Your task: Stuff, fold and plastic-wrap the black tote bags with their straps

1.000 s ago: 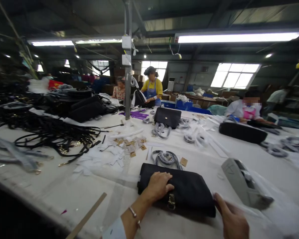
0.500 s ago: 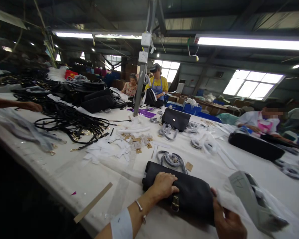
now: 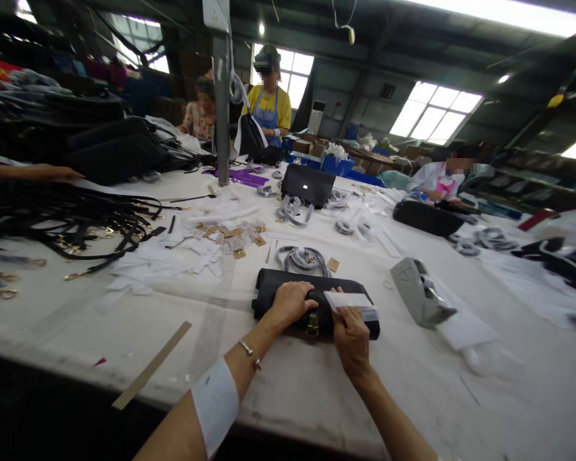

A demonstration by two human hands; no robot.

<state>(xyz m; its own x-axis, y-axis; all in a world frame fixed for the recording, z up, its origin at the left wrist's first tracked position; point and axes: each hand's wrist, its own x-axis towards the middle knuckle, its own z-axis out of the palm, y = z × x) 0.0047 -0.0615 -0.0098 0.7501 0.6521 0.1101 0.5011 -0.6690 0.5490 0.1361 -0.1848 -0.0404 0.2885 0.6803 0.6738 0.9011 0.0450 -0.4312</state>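
Observation:
A black bag [image 3: 264,291] with a brass-coloured buckle lies on the white-covered table in front of me. My left hand [image 3: 290,303] presses down on its middle, fingers curled over the top just above the buckle. On the bag's right half, my right hand [image 3: 350,326] pinches a thin white sheet [image 3: 358,299] between thumb and fingers and lays it against the black surface. Whether it is paper or film I cannot tell. Right behind the bag is a coiled strap [image 3: 302,259] in clear wrap, with a small brown tag [image 3: 333,264] beside it.
A grey tape dispenser [image 3: 417,291] stands to the right. Black straps with metal clasps [image 3: 100,224] and stacked bags [image 3: 110,150] fill the left, where another person's hand [image 3: 52,173] reaches in. White slips [image 3: 158,259] and a flat strip [image 3: 153,365] lie nearer. A post [image 3: 221,109] rises behind.
My right hand has moved from the bag's right end onto its front, bringing the white sheet over the bag. My left hand stays on the bag. The view has turned right.

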